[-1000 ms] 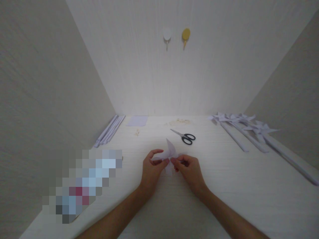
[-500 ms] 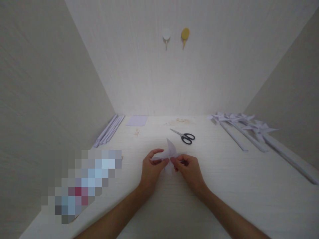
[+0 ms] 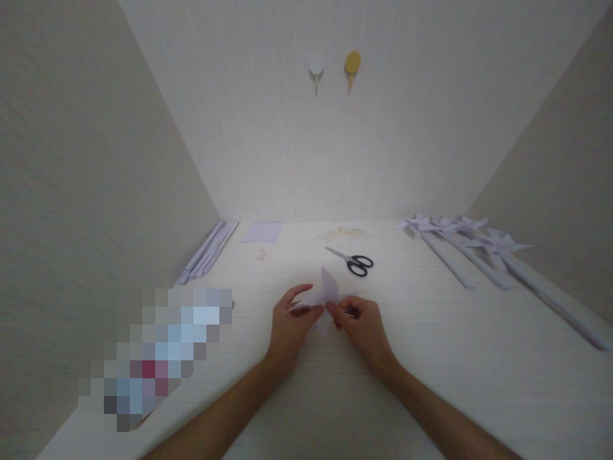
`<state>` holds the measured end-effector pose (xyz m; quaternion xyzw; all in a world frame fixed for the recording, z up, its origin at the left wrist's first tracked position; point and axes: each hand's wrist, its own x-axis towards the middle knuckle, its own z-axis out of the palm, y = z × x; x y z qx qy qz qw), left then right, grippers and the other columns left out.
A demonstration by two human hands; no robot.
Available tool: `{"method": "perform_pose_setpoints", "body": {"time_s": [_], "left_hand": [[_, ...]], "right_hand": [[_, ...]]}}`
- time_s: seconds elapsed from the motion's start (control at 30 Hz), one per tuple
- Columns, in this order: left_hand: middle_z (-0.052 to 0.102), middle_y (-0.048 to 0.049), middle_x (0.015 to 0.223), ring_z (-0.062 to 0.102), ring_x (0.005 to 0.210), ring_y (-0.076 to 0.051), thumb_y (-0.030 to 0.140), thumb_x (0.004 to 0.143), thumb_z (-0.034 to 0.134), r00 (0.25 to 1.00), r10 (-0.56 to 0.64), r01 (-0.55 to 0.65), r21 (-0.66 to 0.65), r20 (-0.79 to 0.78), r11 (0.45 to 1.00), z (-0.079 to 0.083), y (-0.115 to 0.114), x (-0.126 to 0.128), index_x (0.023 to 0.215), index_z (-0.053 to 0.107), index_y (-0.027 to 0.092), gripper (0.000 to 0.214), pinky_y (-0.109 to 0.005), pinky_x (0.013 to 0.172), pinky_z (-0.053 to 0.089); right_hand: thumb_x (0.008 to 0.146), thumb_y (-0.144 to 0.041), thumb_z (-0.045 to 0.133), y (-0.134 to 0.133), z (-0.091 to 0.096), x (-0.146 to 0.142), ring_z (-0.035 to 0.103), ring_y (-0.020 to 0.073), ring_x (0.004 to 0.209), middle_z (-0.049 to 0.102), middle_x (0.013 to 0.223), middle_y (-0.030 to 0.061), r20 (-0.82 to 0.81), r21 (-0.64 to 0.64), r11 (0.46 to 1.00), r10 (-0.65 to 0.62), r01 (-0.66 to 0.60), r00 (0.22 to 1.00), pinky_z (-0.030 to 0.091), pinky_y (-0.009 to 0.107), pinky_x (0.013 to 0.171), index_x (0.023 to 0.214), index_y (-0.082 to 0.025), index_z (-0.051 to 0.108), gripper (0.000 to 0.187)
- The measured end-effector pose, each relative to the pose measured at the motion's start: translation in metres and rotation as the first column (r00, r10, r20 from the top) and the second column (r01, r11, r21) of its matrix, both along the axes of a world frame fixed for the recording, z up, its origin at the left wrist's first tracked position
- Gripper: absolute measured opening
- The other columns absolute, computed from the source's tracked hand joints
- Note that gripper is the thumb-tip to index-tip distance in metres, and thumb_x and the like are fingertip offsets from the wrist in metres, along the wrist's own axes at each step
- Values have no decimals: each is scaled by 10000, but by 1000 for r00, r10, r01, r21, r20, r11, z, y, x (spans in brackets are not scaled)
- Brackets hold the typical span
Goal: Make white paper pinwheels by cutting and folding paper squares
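Note:
Both hands meet at the middle of the pale table [image 3: 431, 383] over a small folded piece of white paper [image 3: 326, 289]. My left hand [image 3: 291, 322] pinches the paper's left flap between thumb and fingers. My right hand [image 3: 361, 326] pinches its right side, fingers curled. One pointed flap of the paper sticks up between the hands. Black-handled scissors [image 3: 352, 260] lie just beyond the hands, apart from them.
Several finished white paper pinwheels on rolled sticks [image 3: 472, 252] lie at the right. Rolled paper sticks [image 3: 208, 251] line the left wall, a paper sheet [image 3: 262, 232] sits at the back. Small pins [image 3: 261, 255] and scraps [image 3: 345, 233] lie nearby. Two hooks [image 3: 335, 66] hang on the back wall.
The hands have stayed in place on the paper; the upright flap has shifted slightly. The view has drifted a little.

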<state>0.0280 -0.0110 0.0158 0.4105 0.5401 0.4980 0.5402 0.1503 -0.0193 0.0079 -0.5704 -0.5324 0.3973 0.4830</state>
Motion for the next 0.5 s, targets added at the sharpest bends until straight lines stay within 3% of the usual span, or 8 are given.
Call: {"method": "perform_pose_setpoints", "body": {"time_s": [0.17, 0.27, 0.33, 0.4, 0.5], "left_hand": [[597, 1, 536, 528, 497, -100, 212, 521, 663, 999, 21, -22, -14, -31, 1000, 1, -2, 2, 941, 528, 145, 446, -187, 491, 381], [588, 10, 522, 519, 484, -94, 204, 523, 655, 999, 36, -37, -23, -33, 999, 3, -2, 2, 920, 529, 150, 420, -178, 473, 373], [582, 16, 514, 513, 470, -91, 193, 525, 647, 999, 29, -30, -21, -35, 999, 3, -2, 2, 912, 524, 152, 407, -176, 462, 373], [570, 25, 492, 501, 443, -87, 180, 528, 636, 999, 5, -6, -21, -37, 1000, 3, -1, 1, 904, 516, 154, 396, -172, 443, 367], [540, 44, 453, 469, 396, -76, 161, 522, 623, 997, -32, 32, -3, -68, 999, 2, -1, 1, 882, 501, 155, 380, -158, 398, 335]], "right_hand": [[659, -335, 565, 0, -3, -1, 507, 124, 484, 541, 519, 11, 9, 34, 999, -1, 1, 1000, 397, 230, 459, 505, -154, 506, 245], [618, -298, 604, 2, -5, 1, 557, 161, 688, 581, 808, 48, -29, 136, 988, -70, 73, 997, 440, 263, 568, 718, -168, 520, 185], [588, -261, 631, 4, -5, 4, 547, 178, 815, 556, 929, 53, -11, 199, 974, -108, 108, 994, 435, 303, 670, 873, -192, 478, 331], [569, -225, 645, 6, -5, 8, 535, 182, 859, 558, 913, 35, 49, 254, 964, -88, 73, 995, 410, 329, 732, 950, -210, 439, 434], [589, -201, 625, 8, -4, 12, 555, 161, 736, 566, 796, 0, 118, 254, 965, 41, -70, 992, 425, 302, 657, 990, -220, 413, 453]]}}
